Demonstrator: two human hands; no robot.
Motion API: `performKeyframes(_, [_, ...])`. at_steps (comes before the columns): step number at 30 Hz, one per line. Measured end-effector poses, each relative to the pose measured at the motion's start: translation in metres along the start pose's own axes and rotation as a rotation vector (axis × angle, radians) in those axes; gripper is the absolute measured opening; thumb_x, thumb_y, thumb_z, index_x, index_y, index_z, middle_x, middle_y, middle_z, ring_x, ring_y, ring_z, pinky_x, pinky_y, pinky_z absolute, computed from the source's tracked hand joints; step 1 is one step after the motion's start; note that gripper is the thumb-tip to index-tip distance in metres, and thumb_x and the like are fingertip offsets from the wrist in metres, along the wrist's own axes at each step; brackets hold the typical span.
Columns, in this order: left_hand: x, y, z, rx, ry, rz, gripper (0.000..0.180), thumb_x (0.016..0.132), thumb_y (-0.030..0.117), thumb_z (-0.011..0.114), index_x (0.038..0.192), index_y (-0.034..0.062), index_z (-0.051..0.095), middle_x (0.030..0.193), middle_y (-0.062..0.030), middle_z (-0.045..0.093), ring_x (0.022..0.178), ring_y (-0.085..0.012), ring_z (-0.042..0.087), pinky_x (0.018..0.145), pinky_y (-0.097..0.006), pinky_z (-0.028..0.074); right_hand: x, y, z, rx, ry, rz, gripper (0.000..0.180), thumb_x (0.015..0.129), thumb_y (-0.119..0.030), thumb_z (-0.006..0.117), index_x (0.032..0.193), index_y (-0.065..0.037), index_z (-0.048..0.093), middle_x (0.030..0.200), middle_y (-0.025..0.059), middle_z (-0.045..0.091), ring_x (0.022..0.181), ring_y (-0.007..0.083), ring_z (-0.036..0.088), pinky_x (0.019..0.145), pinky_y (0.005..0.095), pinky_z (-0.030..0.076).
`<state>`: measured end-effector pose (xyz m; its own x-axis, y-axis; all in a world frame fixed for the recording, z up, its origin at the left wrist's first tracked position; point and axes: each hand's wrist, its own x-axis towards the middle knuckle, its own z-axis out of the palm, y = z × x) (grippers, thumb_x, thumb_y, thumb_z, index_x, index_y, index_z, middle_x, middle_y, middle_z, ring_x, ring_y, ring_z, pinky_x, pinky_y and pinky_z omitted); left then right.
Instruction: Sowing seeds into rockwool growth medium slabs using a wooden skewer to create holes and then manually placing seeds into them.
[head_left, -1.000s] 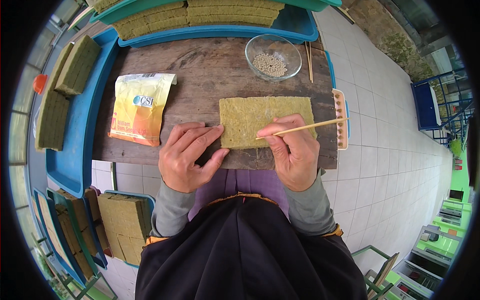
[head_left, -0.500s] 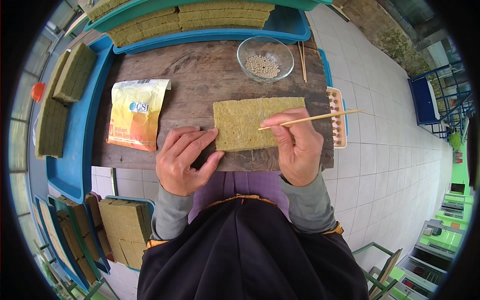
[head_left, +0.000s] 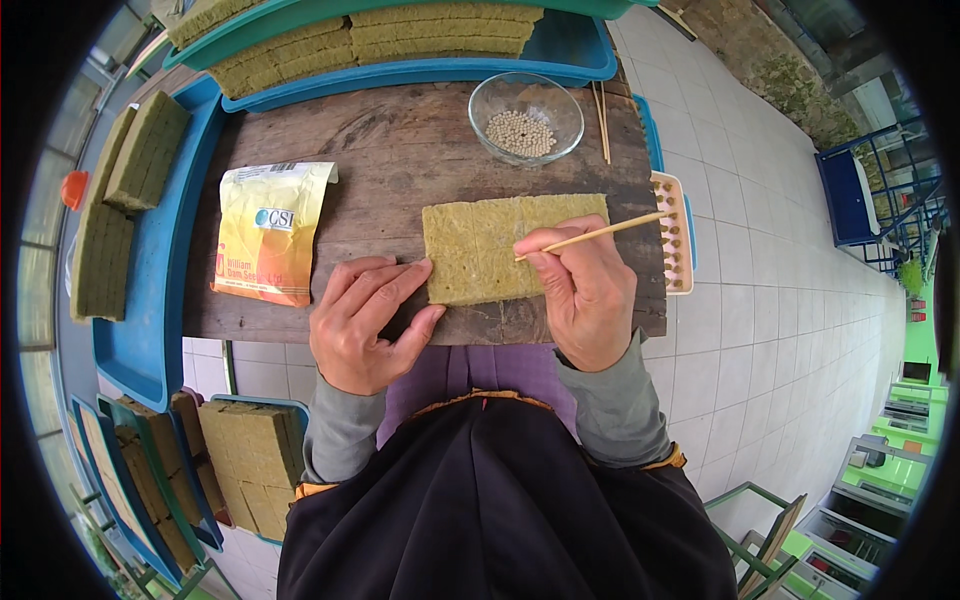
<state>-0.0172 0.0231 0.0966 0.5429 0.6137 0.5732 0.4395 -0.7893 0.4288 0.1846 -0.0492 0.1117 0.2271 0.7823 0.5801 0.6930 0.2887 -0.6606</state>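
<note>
A flat yellowish-green rockwool slab [head_left: 470, 235] lies on the wooden table in front of me, with small holes in its surface. My left hand [head_left: 365, 320] rests at its left end, fingers apart, with index fingertip and thumb touching the edge near the lower left corner. In a pinch, my right hand [head_left: 590, 295] is closed on a thin wooden skewer [head_left: 610, 230]. The skewer's lower tip sits at the slab's middle; its other end points up to the right. Behind the slab stands a glass bowl [head_left: 480, 110] of pale round seeds [head_left: 520, 133].
A yellow-orange seed packet [head_left: 268, 235] lies left on the table [head_left: 390, 140]. Two spare sticks [head_left: 602, 125] lie right of the bowl. Blue trays [head_left: 150, 300] with rockwool blocks stand left and behind. A pale tray [head_left: 683, 240] of small plugs shows past the right edge.
My right hand has shifted slightly left and down, and the skewer has swung to a steeper angle. The left hand stays against the slab.
</note>
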Motion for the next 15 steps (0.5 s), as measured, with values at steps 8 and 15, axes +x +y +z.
performKeyframes(8, [-0.001, 0.000, 0.002, -0.010, 0.004, -0.002, 0.041, 0.060, 0.013, 0.083, 0.099, 0.0061, 0.074, 0.089, -0.0060, 0.071, 0.087, -0.0249, 0.064, 0.075, -0.034, 0.054, -0.008, 0.001, -0.013, 0.049, 0.140, 0.111, 0.006, 0.085, -0.001, 0.067, 0.091, -0.003, 0.066, 0.083, 0.0089, 0.066, 0.077, 0.0249, 0.059, 0.063, 0.0329, 0.049])
performKeyframes(15, [0.001, 0.000, -0.002, 0.009, -0.011, 0.002, 0.041, 0.061, 0.013, 0.083, 0.100, 0.0055, 0.074, 0.088, -0.0076, 0.070, 0.087, -0.0259, 0.064, 0.076, -0.035, 0.053, -0.017, 0.012, -0.019, 0.101, 0.098, 0.075, 0.006, 0.086, -0.001, 0.066, 0.091, -0.003, 0.067, 0.082, 0.0097, 0.065, 0.079, 0.0256, 0.060, 0.065, 0.0327, 0.049])
